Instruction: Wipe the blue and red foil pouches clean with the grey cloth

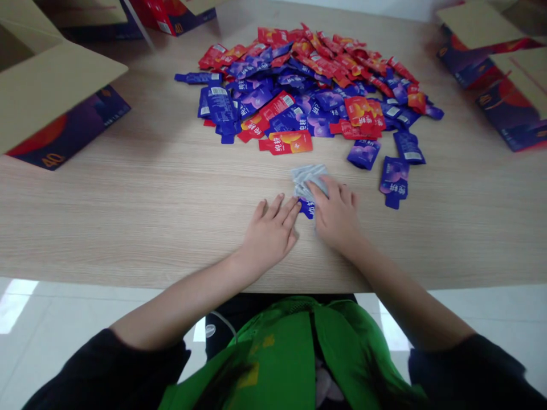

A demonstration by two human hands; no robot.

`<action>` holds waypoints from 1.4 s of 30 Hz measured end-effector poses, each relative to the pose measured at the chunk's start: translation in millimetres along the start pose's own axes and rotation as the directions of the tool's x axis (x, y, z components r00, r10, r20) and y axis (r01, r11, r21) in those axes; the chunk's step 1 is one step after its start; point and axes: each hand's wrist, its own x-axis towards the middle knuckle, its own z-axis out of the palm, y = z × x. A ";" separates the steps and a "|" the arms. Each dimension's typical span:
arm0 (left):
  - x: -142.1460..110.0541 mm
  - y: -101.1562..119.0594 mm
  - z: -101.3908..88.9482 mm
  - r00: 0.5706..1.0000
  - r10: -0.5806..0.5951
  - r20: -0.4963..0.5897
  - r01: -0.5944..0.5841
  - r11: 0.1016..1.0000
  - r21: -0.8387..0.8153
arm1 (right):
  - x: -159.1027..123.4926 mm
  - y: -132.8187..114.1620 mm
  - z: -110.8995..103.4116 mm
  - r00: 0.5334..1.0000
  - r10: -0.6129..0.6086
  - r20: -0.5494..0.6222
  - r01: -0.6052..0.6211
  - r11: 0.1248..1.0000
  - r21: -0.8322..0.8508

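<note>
My left hand (270, 229) lies flat on the table with its fingers stretched out, fingertips at the left edge of a blue pouch (306, 208). With my right hand (338, 217) I grip a pale grey folded cloth (305, 175) and press it over that same pouch, so most of the pouch is hidden. Just beyond the hands a red pouch (290, 142) lies flat. To the right of my right hand is a separate blue pouch (394, 177).
A heap of red and blue pouches (307, 80) spreads across the far middle of the wooden table (149, 210). Open printed cartons stand at the left (64, 114) and at the right (513, 97). The table's front edge runs close to my body.
</note>
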 end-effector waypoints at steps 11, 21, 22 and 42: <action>0.0 -0.5 6.2 1.000 0.007 -0.002 -0.007 1.000 0.021 | -12.3 78.7 -14.2 0.962 0.264 -0.067 -0.265 0.964 -0.013; -0.4 0.0 1.8 0.999 -0.001 0.034 0.000 1.000 0.023 | 29.5 -13.2 -8.7 0.992 -0.118 0.045 0.115 0.992 0.053; -0.6 -0.5 1.1 0.999 0.002 0.035 -0.003 1.000 0.023 | 27.5 -12.2 -5.6 0.991 -0.120 0.060 0.119 0.993 0.025; -0.9 0.5 2.3 1.000 0.000 0.010 0.000 1.000 0.029 | 11.5 9.8 -21.9 0.997 -0.041 -0.062 0.046 0.995 0.087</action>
